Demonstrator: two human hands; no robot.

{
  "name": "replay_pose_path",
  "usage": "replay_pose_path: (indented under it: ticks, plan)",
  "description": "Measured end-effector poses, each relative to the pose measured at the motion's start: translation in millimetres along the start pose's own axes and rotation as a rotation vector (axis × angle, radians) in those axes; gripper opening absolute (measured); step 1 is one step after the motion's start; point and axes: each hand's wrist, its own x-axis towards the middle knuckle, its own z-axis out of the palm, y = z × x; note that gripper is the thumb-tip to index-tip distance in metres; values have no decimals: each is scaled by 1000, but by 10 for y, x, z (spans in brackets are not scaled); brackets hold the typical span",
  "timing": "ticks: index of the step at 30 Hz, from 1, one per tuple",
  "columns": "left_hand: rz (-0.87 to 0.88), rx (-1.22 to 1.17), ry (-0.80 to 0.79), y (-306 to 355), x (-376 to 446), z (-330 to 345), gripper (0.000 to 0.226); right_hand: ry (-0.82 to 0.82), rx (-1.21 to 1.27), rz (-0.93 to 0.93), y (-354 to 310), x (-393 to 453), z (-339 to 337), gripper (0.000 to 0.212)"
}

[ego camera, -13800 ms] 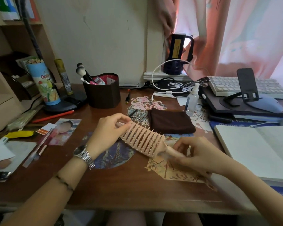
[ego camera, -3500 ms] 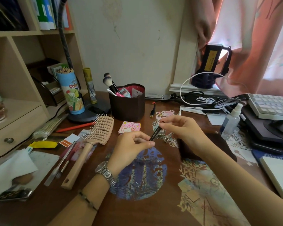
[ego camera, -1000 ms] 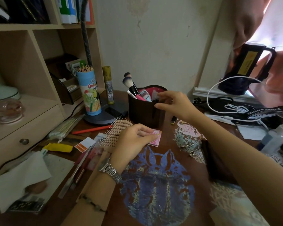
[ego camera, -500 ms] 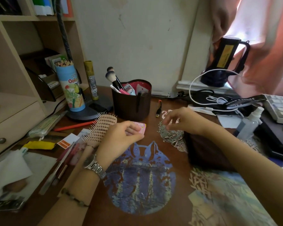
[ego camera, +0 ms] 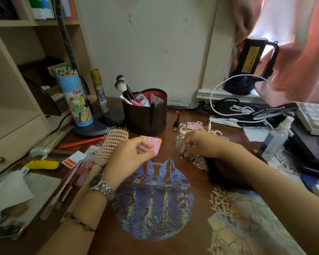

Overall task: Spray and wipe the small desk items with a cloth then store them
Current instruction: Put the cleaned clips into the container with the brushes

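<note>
My left hand (ego camera: 131, 153) rests on the desk with thumb and fingers closed on a small pink square pad (ego camera: 153, 142). My right hand (ego camera: 199, 144) is lowered onto a heap of small metal clips (ego camera: 191, 159), its fingertips pinched on one clip at the heap's left edge. The dark brown cloth (ego camera: 223, 177) lies flat under my right forearm, partly hidden. A clear spray bottle (ego camera: 276, 138) stands at the right. The peach hairbrush (ego camera: 112, 142) lies left of my left hand. A brown holder (ego camera: 145, 118) with makeup brushes stands behind the pad.
A pencil tube (ego camera: 75, 100) on a lamp base (ego camera: 98, 126), a shelf unit with a drawer (ego camera: 13, 140), and papers and pens fill the left. Cables (ego camera: 234, 111), a black torch (ego camera: 250, 65), a keyboard (ego camera: 315, 118) and a notebook crowd the right.
My right hand drew back from the brown holder and came down onto the metal clips. My left hand stayed on the pink pad. The view tilted slightly.
</note>
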Motion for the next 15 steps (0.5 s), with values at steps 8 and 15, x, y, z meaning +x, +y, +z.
replay_pose_path:
  ticks: [8, 15]
  plan:
    - [-20, 10, -4, -3, 13, 2, 15, 201, 206, 47, 33, 49, -33, 10]
    - [-17, -3, 0, -6, 20, -6, 15, 325, 501, 125, 20, 78, -97, 19]
